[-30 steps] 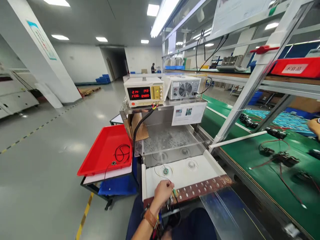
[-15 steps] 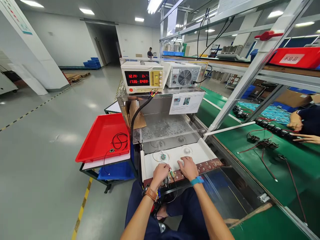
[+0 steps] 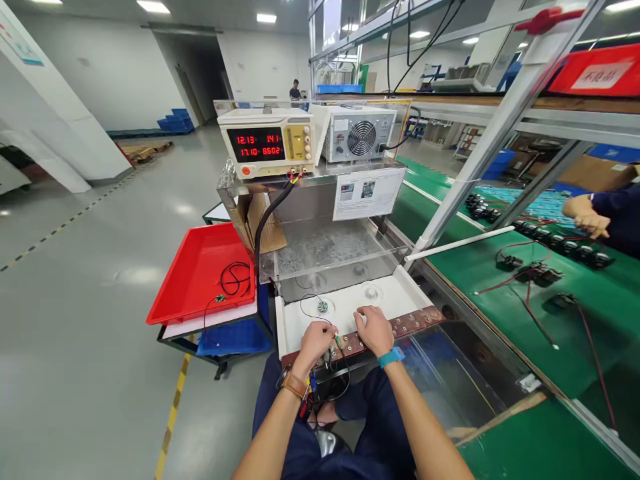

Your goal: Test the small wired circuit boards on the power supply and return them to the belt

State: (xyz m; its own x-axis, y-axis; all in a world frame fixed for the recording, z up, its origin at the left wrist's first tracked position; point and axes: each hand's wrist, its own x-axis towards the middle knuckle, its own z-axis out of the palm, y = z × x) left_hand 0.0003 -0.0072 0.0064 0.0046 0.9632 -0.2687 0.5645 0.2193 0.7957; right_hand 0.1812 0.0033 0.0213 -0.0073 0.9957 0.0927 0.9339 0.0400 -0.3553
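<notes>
My left hand (image 3: 316,343) is closed in a pinch at the near edge of a white tray (image 3: 350,303). Between its fingertips is the end of a thin dark wire (image 3: 314,296), which loops from a small round green circuit board (image 3: 323,307) lying in the tray. Just right of those fingers, a green-sleeved clip (image 3: 339,341) sits at a brown strip (image 3: 411,323) with metal studs. My right hand (image 3: 375,329) rests over the strip, fingers bent down towards the tray and holding nothing that I can see.
A power supply (image 3: 267,143) with red digits stands on the metal shelf above. To the left, a red tray (image 3: 200,267) holds black cable and a small board. On the green bench (image 3: 500,300) at right lie wired black parts (image 3: 537,272); a co-worker's hands (image 3: 585,215) are beyond.
The view has shifted slightly, and the digits on the power supply differ. Both my hands keep nearly the same places. The co-worker's hands have come together, away from the row of black parts.
</notes>
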